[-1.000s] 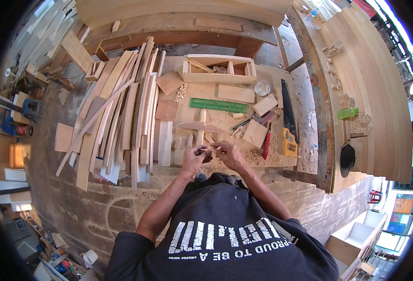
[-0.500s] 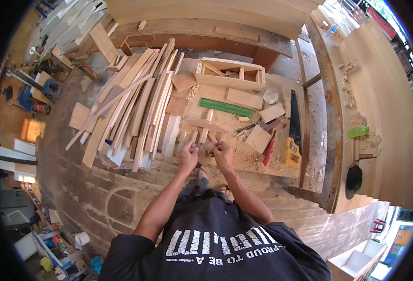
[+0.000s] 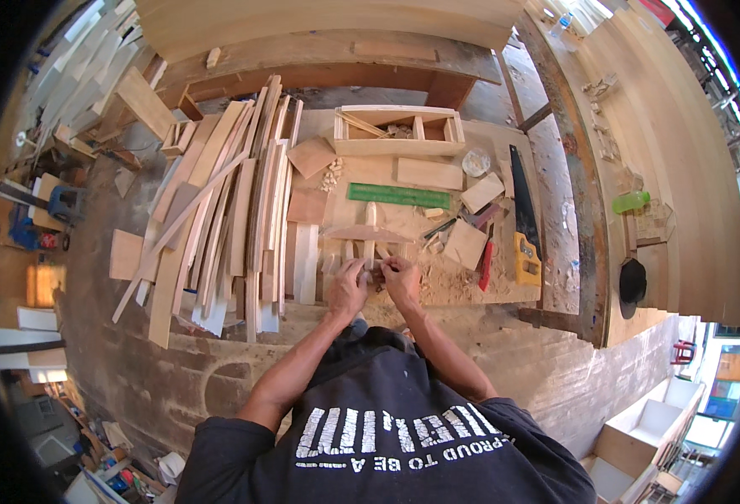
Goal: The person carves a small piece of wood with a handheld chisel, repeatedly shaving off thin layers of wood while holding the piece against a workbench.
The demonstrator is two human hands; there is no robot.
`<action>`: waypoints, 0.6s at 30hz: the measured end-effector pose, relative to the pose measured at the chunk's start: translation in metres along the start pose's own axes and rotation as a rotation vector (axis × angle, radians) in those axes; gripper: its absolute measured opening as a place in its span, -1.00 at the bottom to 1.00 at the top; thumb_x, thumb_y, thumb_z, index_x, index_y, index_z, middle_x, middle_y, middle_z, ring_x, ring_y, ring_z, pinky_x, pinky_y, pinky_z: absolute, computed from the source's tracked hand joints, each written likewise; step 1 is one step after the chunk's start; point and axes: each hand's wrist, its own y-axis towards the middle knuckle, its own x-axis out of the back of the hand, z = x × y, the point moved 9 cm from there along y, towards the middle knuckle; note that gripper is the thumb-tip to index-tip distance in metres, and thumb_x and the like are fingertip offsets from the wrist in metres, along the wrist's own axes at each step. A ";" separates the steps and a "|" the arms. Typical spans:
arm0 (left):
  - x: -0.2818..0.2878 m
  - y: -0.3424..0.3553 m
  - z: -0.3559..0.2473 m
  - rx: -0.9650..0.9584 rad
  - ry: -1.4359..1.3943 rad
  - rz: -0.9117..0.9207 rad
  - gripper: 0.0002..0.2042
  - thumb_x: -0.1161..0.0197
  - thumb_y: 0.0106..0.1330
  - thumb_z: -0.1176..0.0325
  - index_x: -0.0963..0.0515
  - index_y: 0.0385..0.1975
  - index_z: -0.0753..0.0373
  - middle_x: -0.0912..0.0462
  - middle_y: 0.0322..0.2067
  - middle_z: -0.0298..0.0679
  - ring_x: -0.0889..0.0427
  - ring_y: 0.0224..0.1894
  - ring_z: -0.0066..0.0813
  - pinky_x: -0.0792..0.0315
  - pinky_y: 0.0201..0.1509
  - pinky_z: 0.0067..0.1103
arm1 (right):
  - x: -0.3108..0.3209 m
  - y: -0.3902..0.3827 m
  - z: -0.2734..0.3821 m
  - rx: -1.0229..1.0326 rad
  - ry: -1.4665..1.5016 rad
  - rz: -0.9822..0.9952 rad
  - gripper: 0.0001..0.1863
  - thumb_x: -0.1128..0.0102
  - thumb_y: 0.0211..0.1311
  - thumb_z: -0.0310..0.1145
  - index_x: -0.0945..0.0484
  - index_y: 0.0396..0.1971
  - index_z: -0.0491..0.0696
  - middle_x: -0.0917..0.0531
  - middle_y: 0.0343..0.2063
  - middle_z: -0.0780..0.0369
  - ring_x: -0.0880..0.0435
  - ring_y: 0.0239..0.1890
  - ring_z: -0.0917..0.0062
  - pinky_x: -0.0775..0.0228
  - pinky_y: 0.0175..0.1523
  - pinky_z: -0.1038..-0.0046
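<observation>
We find both hands close together over the near part of the work board (image 3: 368, 170), fingers bent inward. The left hand (image 3: 349, 286) is partly curled; its fingertips are turned away from us, and we cannot tell whether it grips anything. The right hand (image 3: 401, 279) has its thumb and fingers drawn together; anything pinched there is too small and shaded to identify.

Just beyond the fingers, a pale wooden stick (image 3: 372, 217) crosses a curved wooden piece (image 3: 357, 233); we cannot establish which lies uppermost, and the hands obscure the area nearest the body. Farther off lies a green strip (image 3: 398, 195), its markings illegible to us. The contents of the open wooden box (image 3: 399, 147) are only partly discernible behind its front wall. To the right, the handsaw (image 3: 525, 210) is fully visible. The dark shirt (image 3: 437, 395) is cut off by the lower edge.
</observation>
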 end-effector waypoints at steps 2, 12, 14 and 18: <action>0.001 0.004 0.001 -0.015 -0.024 0.016 -0.71 -0.21 0.19 0.50 -0.55 -0.07 0.36 -0.59 -0.08 -0.02 -0.55 -0.02 0.00 -0.43 0.06 -0.33 | -0.002 0.003 -0.008 -0.010 -0.006 -0.002 -0.91 -0.15 0.23 -0.57 -0.59 -0.30 -0.26 -0.68 -0.47 0.21 -0.66 -0.49 0.58 -0.52 -0.37 0.55; 0.005 0.006 0.001 -0.045 -0.059 -0.004 -0.70 -0.21 0.18 0.51 -0.55 -0.06 0.34 -0.59 -0.09 -0.03 -0.56 -0.03 -0.02 -0.44 0.07 -0.35 | 0.003 -0.001 -0.001 0.019 -0.075 -0.083 -0.88 -0.18 0.22 -0.56 -0.60 -0.28 -0.27 -0.69 -0.46 0.21 -0.67 -0.47 0.59 -0.51 -0.37 0.55; 0.005 0.004 0.002 -0.016 -0.050 0.006 -0.71 -0.21 0.19 0.51 -0.55 -0.06 0.33 -0.59 -0.07 -0.03 -0.56 -0.02 -0.02 -0.44 0.07 -0.35 | 0.001 0.002 -0.011 -0.010 -0.049 -0.062 -0.87 -0.18 0.22 -0.56 -0.61 -0.27 -0.27 -0.69 -0.46 0.21 -0.67 -0.46 0.58 -0.52 -0.37 0.54; 0.007 0.001 0.003 -0.028 -0.037 -0.038 -0.71 -0.21 0.20 0.50 -0.55 -0.05 0.33 -0.61 -0.09 -0.04 -0.58 -0.03 -0.04 -0.44 0.05 -0.37 | -0.001 -0.005 -0.008 -0.080 0.023 -0.020 -0.86 -0.18 0.22 -0.56 -0.60 -0.25 -0.28 -0.69 -0.45 0.18 -0.69 -0.45 0.55 -0.55 -0.36 0.53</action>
